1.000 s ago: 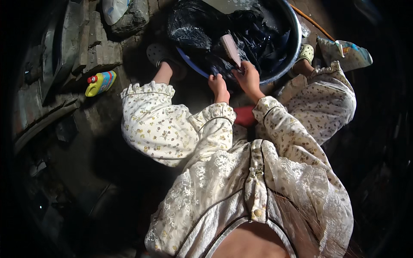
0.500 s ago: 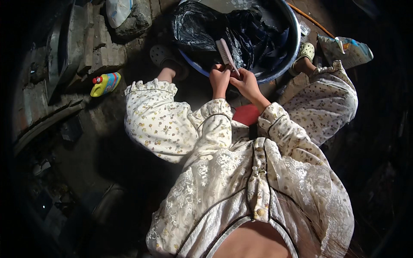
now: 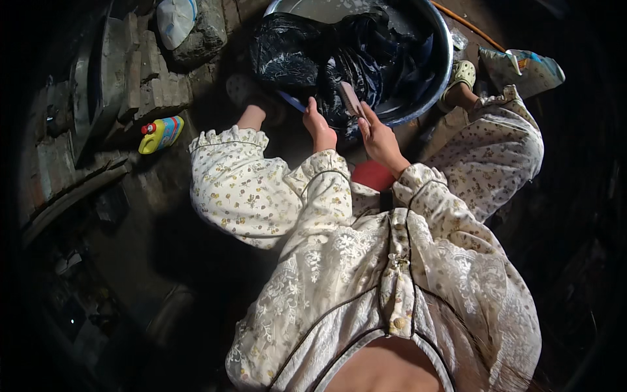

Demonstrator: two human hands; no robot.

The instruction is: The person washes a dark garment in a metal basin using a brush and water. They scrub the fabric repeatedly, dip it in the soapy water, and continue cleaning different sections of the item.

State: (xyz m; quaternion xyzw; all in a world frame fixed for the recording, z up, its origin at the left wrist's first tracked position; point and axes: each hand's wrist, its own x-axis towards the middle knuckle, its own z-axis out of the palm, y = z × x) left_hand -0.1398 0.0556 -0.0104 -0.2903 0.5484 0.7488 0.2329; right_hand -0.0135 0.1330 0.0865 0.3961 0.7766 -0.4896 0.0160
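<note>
Right hand (image 3: 381, 140): we are gripping the handle of a pale pink brush (image 3: 351, 100), whose head is pointing over the near part of the basin (image 3: 449, 68). Left hand (image 3: 318, 127): we are holding it at the basin's near rim, left of centre, thumb raised; its other fingers are partly hiding, so we are unable to tell whether they are gripping. Dark cloth (image 3: 287, 46), one foam-streaked heap: filling much of the basin. Clog (image 3: 463, 75), pale, perforated: sitting just right of the basin, on our right foot. Packet (image 3: 535, 68), multicoloured: lying right of the basin, farther out; we are making out colour patches, any lettering being too small to read. Orange hose or rod (image 3: 467, 25): running outward from the basin's far right side. Bottle (image 3: 160, 134), yellow, red-capped: lying well left of the basin; its label is showing blue and red, any wording staying illegible to us. Bag (image 3: 176, 23), whitish: resting against a stone (image 3: 204, 40), left of the basin.
</note>
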